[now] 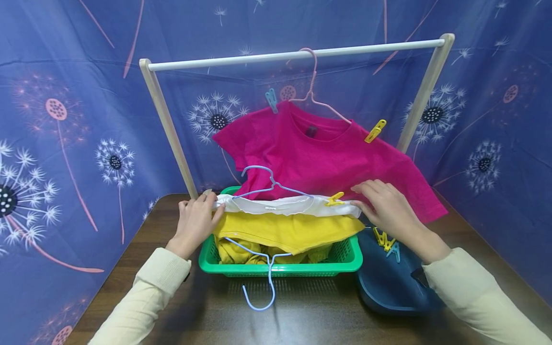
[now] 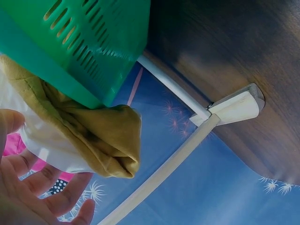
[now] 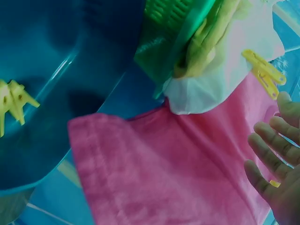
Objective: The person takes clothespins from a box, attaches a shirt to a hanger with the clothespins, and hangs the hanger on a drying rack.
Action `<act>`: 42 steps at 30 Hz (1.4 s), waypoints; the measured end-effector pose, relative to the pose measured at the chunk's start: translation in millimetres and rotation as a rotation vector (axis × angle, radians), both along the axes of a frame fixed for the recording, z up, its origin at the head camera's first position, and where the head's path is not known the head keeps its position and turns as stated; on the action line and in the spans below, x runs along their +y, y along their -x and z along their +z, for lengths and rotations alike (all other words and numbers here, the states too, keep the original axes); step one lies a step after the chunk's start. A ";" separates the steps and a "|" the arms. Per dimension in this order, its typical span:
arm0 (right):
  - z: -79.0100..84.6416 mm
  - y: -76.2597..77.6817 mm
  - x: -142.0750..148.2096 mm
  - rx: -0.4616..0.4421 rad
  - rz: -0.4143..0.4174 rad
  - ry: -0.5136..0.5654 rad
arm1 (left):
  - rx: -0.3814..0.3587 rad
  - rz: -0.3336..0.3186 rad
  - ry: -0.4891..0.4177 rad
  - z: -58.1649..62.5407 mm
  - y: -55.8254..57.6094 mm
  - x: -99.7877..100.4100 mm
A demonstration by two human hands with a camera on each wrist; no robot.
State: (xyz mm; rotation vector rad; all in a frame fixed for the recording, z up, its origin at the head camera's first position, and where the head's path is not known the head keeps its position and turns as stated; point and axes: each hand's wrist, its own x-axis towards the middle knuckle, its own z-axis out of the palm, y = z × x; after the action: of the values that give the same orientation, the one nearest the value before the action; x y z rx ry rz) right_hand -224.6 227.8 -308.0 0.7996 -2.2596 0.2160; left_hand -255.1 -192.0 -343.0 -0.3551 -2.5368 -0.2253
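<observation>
A white shirt (image 1: 276,205) on a light-blue hanger (image 1: 272,182) lies over the yellow garments (image 1: 289,227) in a green basket (image 1: 280,269). One yellow clothespin (image 1: 335,199) grips its right shoulder and the hanger. My left hand (image 1: 196,220) touches the shirt's left end; its fingers are spread in the left wrist view. At the other end my right hand (image 1: 390,208) has its thumb right by the white sleeve, fingers extended and holding nothing. A second light-blue hanger (image 1: 270,275) pokes out of the yellow cloth, hook towards me.
Behind, a magenta shirt (image 1: 319,158) hangs on a pink hanger (image 1: 311,86) from the rack's white bar (image 1: 241,59), with a blue clothespin (image 1: 271,100) and a yellow one (image 1: 375,131). A dark blue tub (image 1: 388,292) at right holds several clothespins (image 1: 384,241).
</observation>
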 end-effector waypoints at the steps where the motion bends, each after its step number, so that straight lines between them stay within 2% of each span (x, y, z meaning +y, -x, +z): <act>1: -0.1 -1.2 2.2 -0.002 -0.009 -0.003 | -0.001 -0.001 -0.001 -0.1 0.2 0.0; 9: -6.9 -8.2 21.6 -0.025 0.002 -0.053 | -0.014 -0.004 -0.011 -1.5 1.5 -0.3; 23: -32.9 -16.7 49.3 -0.082 0.022 -0.198 | -0.032 -0.010 -0.019 -1.3 0.3 -0.5; 35: -56.1 -16.9 66.3 -0.237 -0.038 -0.371 | -0.019 -0.010 -0.020 -1.7 -0.8 -1.6; 42: -68.9 -17.9 71.6 -0.306 -0.042 -0.451 | -0.017 -0.012 -0.019 -2.4 -1.6 -1.3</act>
State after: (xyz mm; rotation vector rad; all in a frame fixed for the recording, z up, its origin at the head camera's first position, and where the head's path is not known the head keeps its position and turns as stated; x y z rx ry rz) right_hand -206.7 299.4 -376.9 1.0016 -2.6579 -0.2161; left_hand -253.5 -193.3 -345.4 -0.3622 -2.5479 -0.2572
